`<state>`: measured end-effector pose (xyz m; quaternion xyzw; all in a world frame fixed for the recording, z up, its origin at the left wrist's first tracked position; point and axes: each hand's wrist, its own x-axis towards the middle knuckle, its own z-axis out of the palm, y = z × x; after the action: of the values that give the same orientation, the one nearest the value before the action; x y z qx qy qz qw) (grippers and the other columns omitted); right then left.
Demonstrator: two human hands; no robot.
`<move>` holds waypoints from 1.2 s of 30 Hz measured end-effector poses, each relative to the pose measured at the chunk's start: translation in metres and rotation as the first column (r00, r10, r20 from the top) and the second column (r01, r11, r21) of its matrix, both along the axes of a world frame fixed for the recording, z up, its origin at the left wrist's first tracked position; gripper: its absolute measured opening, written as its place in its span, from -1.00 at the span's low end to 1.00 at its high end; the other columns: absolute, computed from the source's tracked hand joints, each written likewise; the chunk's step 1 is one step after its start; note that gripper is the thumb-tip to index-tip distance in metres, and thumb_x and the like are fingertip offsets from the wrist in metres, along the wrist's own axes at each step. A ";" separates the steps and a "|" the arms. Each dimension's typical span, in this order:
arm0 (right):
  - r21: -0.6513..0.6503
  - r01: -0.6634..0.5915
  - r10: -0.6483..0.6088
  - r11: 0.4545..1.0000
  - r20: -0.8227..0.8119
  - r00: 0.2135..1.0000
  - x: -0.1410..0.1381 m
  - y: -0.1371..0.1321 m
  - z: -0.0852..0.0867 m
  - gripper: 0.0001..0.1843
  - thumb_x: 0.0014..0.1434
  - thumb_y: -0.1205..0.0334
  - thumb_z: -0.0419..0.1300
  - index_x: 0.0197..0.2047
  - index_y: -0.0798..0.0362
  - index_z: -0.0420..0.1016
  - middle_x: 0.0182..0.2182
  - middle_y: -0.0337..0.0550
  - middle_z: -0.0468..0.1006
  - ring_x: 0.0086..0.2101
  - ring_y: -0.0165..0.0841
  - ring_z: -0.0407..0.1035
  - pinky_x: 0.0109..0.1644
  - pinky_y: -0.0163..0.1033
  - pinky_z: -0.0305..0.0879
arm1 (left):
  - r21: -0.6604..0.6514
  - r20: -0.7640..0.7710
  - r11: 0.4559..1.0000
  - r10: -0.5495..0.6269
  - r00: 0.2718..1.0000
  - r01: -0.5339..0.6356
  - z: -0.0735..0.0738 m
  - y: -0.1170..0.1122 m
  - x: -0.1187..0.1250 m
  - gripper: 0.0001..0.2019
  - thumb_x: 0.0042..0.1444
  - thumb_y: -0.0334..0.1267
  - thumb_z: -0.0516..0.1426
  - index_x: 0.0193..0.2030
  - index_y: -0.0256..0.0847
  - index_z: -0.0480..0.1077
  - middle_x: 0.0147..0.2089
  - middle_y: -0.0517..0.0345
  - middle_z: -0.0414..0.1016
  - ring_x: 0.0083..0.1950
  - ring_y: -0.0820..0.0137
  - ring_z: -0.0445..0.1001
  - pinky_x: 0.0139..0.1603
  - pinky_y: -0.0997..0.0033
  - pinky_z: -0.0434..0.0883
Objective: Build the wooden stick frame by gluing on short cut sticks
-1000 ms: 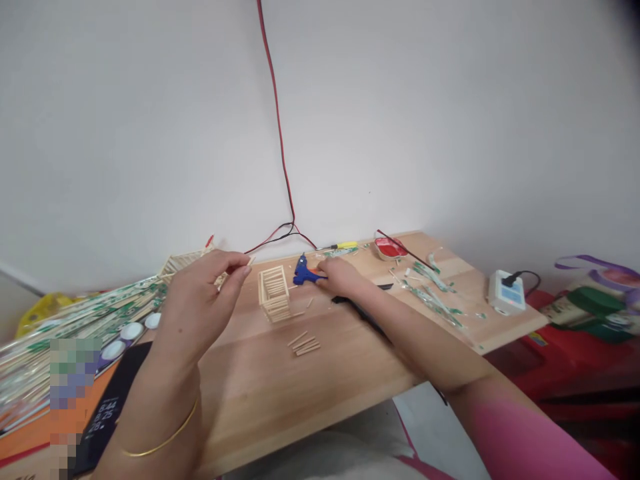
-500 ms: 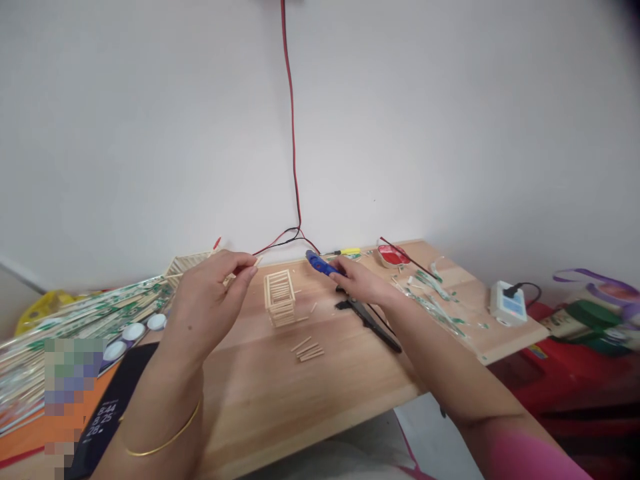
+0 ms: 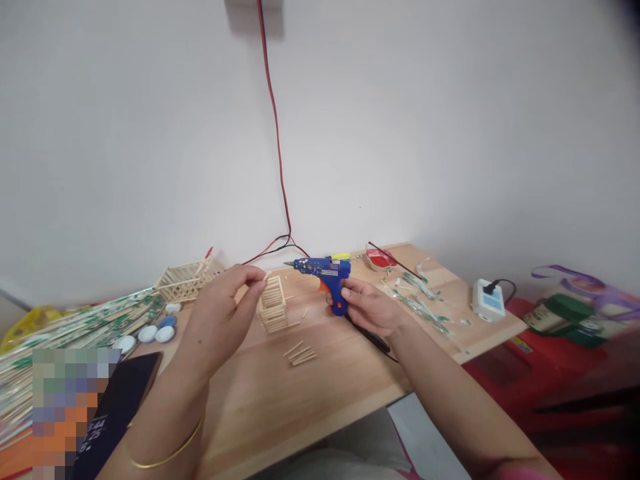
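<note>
My right hand (image 3: 370,303) grips the handle of a blue hot glue gun (image 3: 325,269) with an orange trigger, its nozzle pointing left. Between thumb and fingertips, my left hand (image 3: 227,307) pinches a short wooden stick (image 3: 267,275), mostly hidden by the fingers. Just beyond those fingertips stands a small box-shaped frame (image 3: 273,313) built of wooden sticks. Several short cut sticks (image 3: 301,355) lie on the wooden table (image 3: 280,413) in front of the frame.
A larger stick structure (image 3: 183,280) stands at the back left, beside packaged sticks (image 3: 110,320) and white-capped jars (image 3: 147,333). A phone (image 3: 125,393) lies nearer. Back right are a red dish (image 3: 381,259), plastic scraps (image 3: 425,313) and a white power box (image 3: 489,300). Black cutters (image 3: 367,333) lie under my right hand.
My right hand has lifted the glue gun off the table and turned it so the nozzle faces left. My left hand has moved right, close to the stick frame.
</note>
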<state>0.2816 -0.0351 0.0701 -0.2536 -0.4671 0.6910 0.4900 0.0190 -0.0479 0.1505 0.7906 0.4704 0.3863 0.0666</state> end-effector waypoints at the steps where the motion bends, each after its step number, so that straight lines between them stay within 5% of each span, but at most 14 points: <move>1: -0.013 0.000 0.000 1.000 -0.041 0.999 -0.001 -0.004 -0.001 -0.69 0.04 0.15 0.33 -0.14 0.04 0.45 -0.33 -0.19 0.47 -0.31 -0.40 0.34 -0.09 -0.18 0.28 | -0.047 0.030 0.998 -0.044 0.999 0.045 -0.002 -0.002 0.005 -0.84 0.19 -0.19 0.03 -0.27 -0.16 0.41 -0.27 0.15 0.52 -0.21 0.36 0.46 -0.15 0.38 0.36; 6: -0.055 0.035 -0.043 0.998 -0.152 0.987 -0.013 -0.020 -0.008 -0.72 0.02 0.15 0.35 -0.21 0.03 0.44 -0.35 -0.20 0.49 -0.30 -0.39 0.37 -0.07 -0.17 0.29 | -0.242 0.289 0.905 -0.277 0.916 0.350 -0.028 -0.012 0.042 -0.86 0.16 -0.19 0.08 -0.31 -0.16 0.41 0.01 0.05 0.48 0.07 0.28 0.40 0.09 0.27 0.31; 8: -0.101 0.072 -0.091 0.992 -0.195 0.977 -0.024 -0.027 -0.012 -0.69 -0.04 0.14 0.39 -0.24 0.02 0.44 -0.35 -0.22 0.50 -0.31 -0.40 0.37 -0.09 -0.21 0.28 | -0.296 0.401 0.842 -0.319 0.859 0.451 -0.042 -0.016 0.058 -0.87 0.15 -0.19 0.09 -0.32 -0.17 0.40 -0.06 0.05 0.49 -0.01 0.30 0.42 0.02 0.29 0.33; 11: -0.180 0.119 -0.162 0.976 -0.247 0.955 -0.041 -0.037 -0.022 -0.66 -0.10 0.14 0.42 -0.26 0.00 0.45 -0.31 -0.23 0.50 -0.29 -0.39 0.36 -0.08 -0.24 0.27 | -0.343 0.548 0.776 -0.293 0.784 0.530 -0.056 -0.021 0.074 -0.86 0.13 -0.17 0.11 -0.34 -0.19 0.38 -0.34 0.15 0.41 -0.29 0.41 0.38 -0.22 0.41 0.35; 14: -0.191 0.120 -0.171 0.974 -0.278 0.945 -0.049 -0.044 -0.029 -0.69 -0.07 0.12 0.40 -0.25 -0.01 0.46 -0.30 -0.22 0.49 -0.27 -0.40 0.35 -0.06 -0.24 0.25 | -0.372 0.646 0.744 -0.223 0.730 0.556 -0.063 -0.024 0.078 -0.84 0.08 -0.15 0.16 -0.36 -0.20 0.39 -0.41 0.20 0.35 -0.35 0.45 0.31 -0.31 0.46 0.31; 21: -0.086 -0.073 0.061 0.994 -0.133 0.989 -0.042 -0.042 -0.027 -0.59 -0.19 0.28 0.45 -0.24 0.03 0.44 -0.38 -0.31 0.42 -0.37 -0.47 0.32 -0.19 -0.30 0.24 | -0.498 0.646 0.660 -0.149 0.748 0.562 -0.067 -0.029 0.075 -0.82 0.03 -0.15 0.20 -0.40 -0.23 0.40 -0.42 0.21 0.34 -0.38 0.47 0.30 -0.35 0.48 0.30; 24: -0.076 -0.042 0.049 0.996 0.086 0.995 -0.038 -0.034 -0.027 -0.66 -0.12 0.24 0.41 -0.25 0.07 0.45 -0.42 -0.31 0.42 -0.41 -0.47 0.29 -0.28 -0.31 0.22 | -0.485 0.621 0.697 -0.151 0.769 0.528 -0.063 -0.032 0.068 -0.84 0.06 -0.16 0.18 -0.37 -0.23 0.41 -0.39 0.19 0.40 -0.34 0.44 0.36 -0.30 0.46 0.34; 27: -0.001 0.002 -0.002 1.000 0.223 0.975 -0.034 -0.024 -0.019 -0.75 0.01 0.20 0.33 -0.21 0.06 0.47 -0.44 -0.31 0.41 -0.41 -0.48 0.28 -0.29 -0.31 0.20 | -0.417 0.497 0.798 -0.199 0.844 0.434 -0.050 -0.026 0.048 -0.87 0.11 -0.19 0.14 -0.30 -0.20 0.44 -0.26 0.14 0.51 -0.19 0.37 0.45 -0.11 0.37 0.37; 31: 0.127 0.082 -0.111 0.989 0.242 0.964 -0.029 -0.010 0.004 -0.68 0.05 0.19 0.30 -0.09 0.00 0.46 -0.35 -0.25 0.44 -0.38 -0.46 0.30 -0.27 -0.29 0.21 | -0.157 0.196 0.987 0.005 0.981 0.026 -0.021 -0.003 0.009 -0.86 0.13 -0.19 0.12 -0.27 -0.16 0.48 -0.19 0.11 0.56 -0.10 0.31 0.48 -0.02 0.30 0.35; 33: 0.192 0.095 -0.145 0.977 0.264 0.954 -0.028 -0.003 0.014 -0.68 0.09 0.14 0.28 -0.08 0.00 0.45 -0.34 -0.21 0.45 -0.38 -0.43 0.31 -0.31 -0.28 0.21 | -0.034 0.060 0.998 0.062 0.996 -0.060 -0.011 0.012 -0.004 -0.85 0.15 -0.21 0.10 -0.26 -0.15 0.49 -0.21 0.10 0.57 -0.13 0.30 0.48 -0.04 0.28 0.35; 36: 0.269 0.093 -0.184 0.959 0.339 0.923 -0.029 0.007 0.019 -0.69 0.13 0.03 0.23 -0.14 0.05 0.45 -0.44 -0.23 0.37 -0.48 -0.46 0.23 -0.45 -0.32 0.14 | 0.012 -0.120 1.000 0.008 0.993 -0.006 -0.008 0.034 -0.010 -0.84 0.16 -0.26 0.07 -0.28 -0.18 0.49 -0.25 0.09 0.57 -0.17 0.31 0.48 -0.08 0.26 0.35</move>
<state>0.2530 -0.0278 0.0891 -0.3457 -0.6121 0.5323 0.4717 0.0088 -0.0141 0.1427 0.8112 0.4741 0.3409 0.0321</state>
